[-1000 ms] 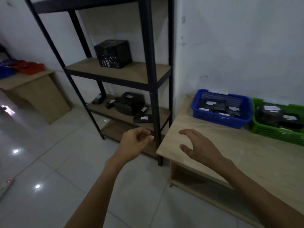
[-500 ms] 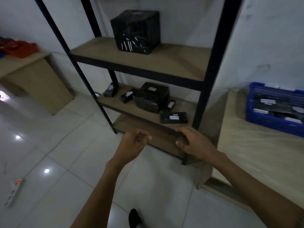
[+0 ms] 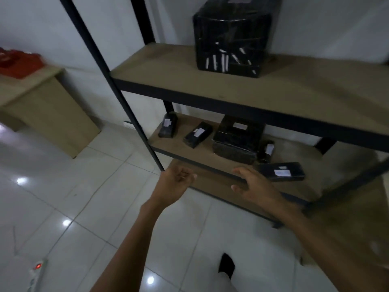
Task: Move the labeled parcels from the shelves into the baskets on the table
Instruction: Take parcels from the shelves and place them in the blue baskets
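Observation:
A black metal shelf rack (image 3: pixel 242 106) with wooden boards fills the middle. On its upper board stands a large black wrapped box (image 3: pixel 231 39). The lower board carries several black parcels with white labels: a bulky one (image 3: pixel 237 142), a flat one at the front right (image 3: pixel 281 171), a small one behind it (image 3: pixel 267 150), and two slim ones at the left (image 3: pixel 197 134) (image 3: pixel 167 128). My left hand (image 3: pixel 174 182) hovers empty with curled fingers in front of the lower board. My right hand (image 3: pixel 252 186) is spread, empty, just left of the flat parcel. No baskets are in view.
A low wooden table (image 3: pixel 42 106) with red baskets (image 3: pixel 19 63) stands at the left. A white power strip (image 3: pixel 35 270) with a red light lies on the tiled floor at bottom left. A wooden table edge (image 3: pixel 357 218) shows at the right. My foot (image 3: pixel 226 265) is below.
The view has moved closer to the rack and turned left, so the blue basket has left the frame. Both hands stay empty and now hover nearer the lower board.

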